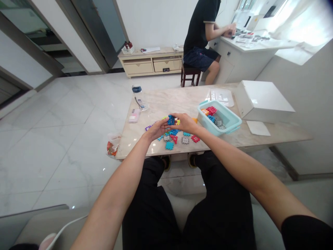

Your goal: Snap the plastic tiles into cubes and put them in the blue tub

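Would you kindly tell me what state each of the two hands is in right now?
Left hand: closed on the blue toy piece.
Right hand: closed on the same blue toy piece, from the other side.

The held piece (pixel 171 120) is blue, the tub (pixel 230 117) turquoise.

My single view looks from the head, forward and down over the legs (pixel 151 205) to the nearby table (pixel 173 100).

passable: tabletop (pixel 171 99) between bottle (pixel 141 99) and tub (pixel 205 122) | blocked right: tub, white box (pixel 267 99) | near edge: loose pieces (pixel 169 145)
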`<state>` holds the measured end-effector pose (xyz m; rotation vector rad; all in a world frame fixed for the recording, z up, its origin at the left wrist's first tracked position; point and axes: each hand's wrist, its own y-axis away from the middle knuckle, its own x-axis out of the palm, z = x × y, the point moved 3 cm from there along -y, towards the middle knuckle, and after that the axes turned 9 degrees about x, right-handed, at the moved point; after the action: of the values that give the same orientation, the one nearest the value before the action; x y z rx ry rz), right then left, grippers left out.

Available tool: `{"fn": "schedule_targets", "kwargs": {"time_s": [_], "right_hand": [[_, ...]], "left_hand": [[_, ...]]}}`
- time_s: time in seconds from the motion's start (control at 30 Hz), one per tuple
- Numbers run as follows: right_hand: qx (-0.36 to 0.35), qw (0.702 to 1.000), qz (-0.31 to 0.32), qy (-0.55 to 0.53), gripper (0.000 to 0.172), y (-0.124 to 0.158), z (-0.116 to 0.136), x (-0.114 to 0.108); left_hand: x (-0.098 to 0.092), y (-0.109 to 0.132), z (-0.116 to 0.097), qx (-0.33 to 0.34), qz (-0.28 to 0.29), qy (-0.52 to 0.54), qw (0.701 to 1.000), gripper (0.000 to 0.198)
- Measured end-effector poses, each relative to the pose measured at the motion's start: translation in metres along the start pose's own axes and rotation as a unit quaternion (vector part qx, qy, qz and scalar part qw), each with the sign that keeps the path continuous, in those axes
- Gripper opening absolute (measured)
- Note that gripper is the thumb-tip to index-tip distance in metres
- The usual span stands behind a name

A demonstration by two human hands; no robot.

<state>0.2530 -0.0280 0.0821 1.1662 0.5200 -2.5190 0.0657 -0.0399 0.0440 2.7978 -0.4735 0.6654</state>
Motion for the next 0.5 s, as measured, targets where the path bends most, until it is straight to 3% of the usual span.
{"fn": "schedule_targets", "kwargs": {"time_s": [0.17, 0.33, 0.5], "right_hand": [[0.052, 0.997, -0.018, 0.061, 0.048, 0.005, -0.018, -0.009], [0.063, 0.992, 0.018, 0.104, 0.045, 0.007, -0.032, -0.005], [0.024, 0.997, 0.022, 0.074, 0.053, 0.005, -0.037, 0.005]], "left_hand": [[0.004, -0.005, 0.005, -0.006, -0.007, -0.105, 0.994, 0.051], [0.016, -0.008, 0.005, 0.018, -0.015, -0.208, 0.978, 0.061], [0.019, -0.022, 0.005, 0.037, -0.049, -0.295, 0.954, 0.042]]}}
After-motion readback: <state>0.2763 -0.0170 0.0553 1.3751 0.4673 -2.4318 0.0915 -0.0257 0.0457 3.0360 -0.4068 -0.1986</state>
